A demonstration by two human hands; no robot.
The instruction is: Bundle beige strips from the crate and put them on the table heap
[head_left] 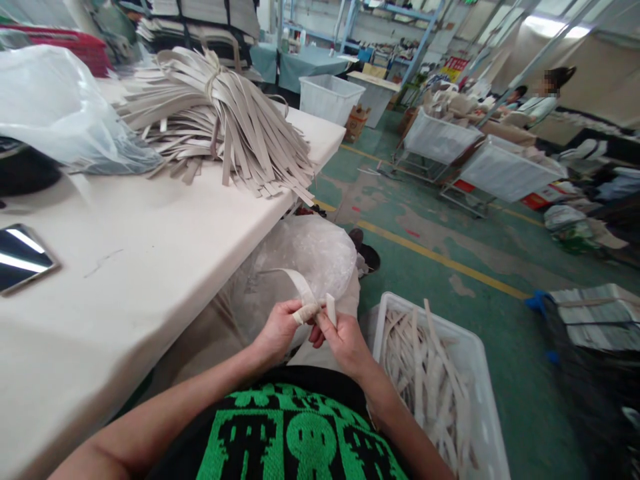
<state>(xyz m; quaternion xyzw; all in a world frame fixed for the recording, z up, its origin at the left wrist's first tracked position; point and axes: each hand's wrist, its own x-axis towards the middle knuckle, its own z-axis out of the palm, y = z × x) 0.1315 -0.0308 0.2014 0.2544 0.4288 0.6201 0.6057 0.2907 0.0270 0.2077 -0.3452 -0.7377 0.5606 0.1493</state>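
Green floor spreads beyond my hands. Left grip and right grip both pinch one pale strip; left of them stands the table, strip bundle atop.

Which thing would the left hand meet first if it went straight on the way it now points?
Beyond the pale strip in its own grip, the left hand would probably meet the right hand, whose fingers lie just ahead in the picture, though the depth between them is unclear.
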